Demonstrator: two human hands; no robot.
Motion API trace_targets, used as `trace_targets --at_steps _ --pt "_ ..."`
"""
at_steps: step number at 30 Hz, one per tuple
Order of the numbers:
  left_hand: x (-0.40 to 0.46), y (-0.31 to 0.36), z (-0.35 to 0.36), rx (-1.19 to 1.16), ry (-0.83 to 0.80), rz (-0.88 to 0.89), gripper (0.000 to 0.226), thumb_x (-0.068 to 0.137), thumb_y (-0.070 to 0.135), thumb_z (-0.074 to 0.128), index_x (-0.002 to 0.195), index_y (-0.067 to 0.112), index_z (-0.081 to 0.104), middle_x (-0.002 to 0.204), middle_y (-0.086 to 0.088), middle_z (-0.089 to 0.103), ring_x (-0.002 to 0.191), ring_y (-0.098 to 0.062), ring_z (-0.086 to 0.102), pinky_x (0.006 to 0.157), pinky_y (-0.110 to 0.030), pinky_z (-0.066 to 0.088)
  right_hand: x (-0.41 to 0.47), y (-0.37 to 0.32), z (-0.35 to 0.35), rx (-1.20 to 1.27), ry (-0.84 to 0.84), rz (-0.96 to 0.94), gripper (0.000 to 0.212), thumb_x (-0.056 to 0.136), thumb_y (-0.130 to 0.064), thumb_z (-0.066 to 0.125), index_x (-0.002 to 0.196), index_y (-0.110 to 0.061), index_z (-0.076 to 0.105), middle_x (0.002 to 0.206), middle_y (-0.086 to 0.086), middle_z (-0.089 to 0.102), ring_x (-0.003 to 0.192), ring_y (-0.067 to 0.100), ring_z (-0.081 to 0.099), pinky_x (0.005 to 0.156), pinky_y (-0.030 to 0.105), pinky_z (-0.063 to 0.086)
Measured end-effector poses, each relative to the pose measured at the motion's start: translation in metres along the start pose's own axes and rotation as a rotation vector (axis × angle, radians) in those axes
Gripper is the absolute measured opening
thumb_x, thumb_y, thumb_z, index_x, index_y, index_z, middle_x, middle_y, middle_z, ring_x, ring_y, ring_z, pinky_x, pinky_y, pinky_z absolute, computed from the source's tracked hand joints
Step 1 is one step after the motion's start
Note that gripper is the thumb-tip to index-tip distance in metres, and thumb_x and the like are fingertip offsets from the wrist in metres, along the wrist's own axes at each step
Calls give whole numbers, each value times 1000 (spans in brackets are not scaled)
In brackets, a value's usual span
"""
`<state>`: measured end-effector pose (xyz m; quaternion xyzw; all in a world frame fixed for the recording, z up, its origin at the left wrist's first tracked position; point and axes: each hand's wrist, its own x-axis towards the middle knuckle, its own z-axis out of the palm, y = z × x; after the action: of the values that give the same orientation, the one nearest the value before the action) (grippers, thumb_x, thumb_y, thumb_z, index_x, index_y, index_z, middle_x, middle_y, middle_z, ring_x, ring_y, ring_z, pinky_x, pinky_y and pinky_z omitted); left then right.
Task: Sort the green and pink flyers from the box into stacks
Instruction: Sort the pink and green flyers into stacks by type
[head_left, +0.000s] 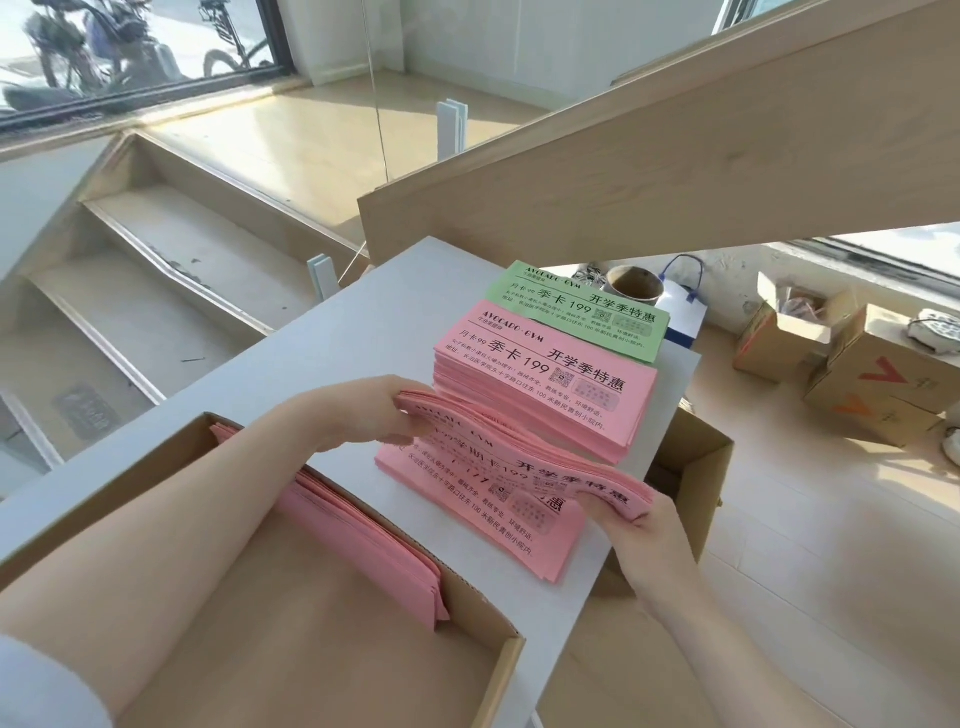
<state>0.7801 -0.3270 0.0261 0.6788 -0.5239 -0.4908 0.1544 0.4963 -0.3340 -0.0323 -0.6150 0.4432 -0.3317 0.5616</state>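
Both hands hold one bundle of pink flyers (524, 457) just above a low pink stack (498, 540) on the white table (291, 364). My left hand (379, 415) grips the bundle's far-left end; my right hand (639, 525) pinches its near-right end. Behind them stands a tall pink stack (545, 384), and behind that a green stack (587, 309). The open cardboard box (322, 649) at lower left keeps more pink flyers (363, 530) leaning against its right wall.
The table's right edge drops to the floor, where an open carton (691, 467) stands against it. More cartons (872, 379), a paper cup (636, 283) and a white bag (680, 317) lie beyond. A wooden stair stringer (649, 156) slants overhead; steps (156, 291) descend at left.
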Motion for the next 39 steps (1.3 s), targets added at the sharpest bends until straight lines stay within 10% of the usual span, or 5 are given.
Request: trace_targets --at_steps 5,14,26,35,39 --pt "0 -4 -3 162 -11 -60 31 91 10 55 120 20 61 118 7 64 112 -12 54 92 -23 35 -1 1 5 25 -14 90 27 88 -7 60 100 -31 66 95 -22 71 94 -4 64 77 15 49" --pt "8 -2 0 -33 198 -123 13 91 18 58 100 9 61 96 -4 67 84 -18 65 78 -25 54 -5 -13 12 342 -30 317 21 90 -13 55 107 -21 65 102 -5 73 95 13 69 81 34 55" --pt "21 -11 8 526 249 -174 33 92 24 53 121 9 52 118 -7 59 101 -23 55 74 -27 39 1 8 14 -255 12 221 28 84 -21 68 105 -28 51 106 -13 66 99 8 64 75 23 54" --pt "17 -14 15 708 13 -292 76 69 46 76 126 9 42 124 -2 52 106 -20 52 87 -28 43 -23 14 25 -740 60 134 120 52 -68 74 142 -28 6 136 -3 39 120 18 46 95 34 46" --pt "17 -10 22 796 -1 -284 65 71 40 76 118 9 44 103 0 47 90 -18 48 75 -25 40 -26 12 36 -998 -2 115 109 60 -70 67 138 -20 10 141 2 29 116 22 40 95 30 40"
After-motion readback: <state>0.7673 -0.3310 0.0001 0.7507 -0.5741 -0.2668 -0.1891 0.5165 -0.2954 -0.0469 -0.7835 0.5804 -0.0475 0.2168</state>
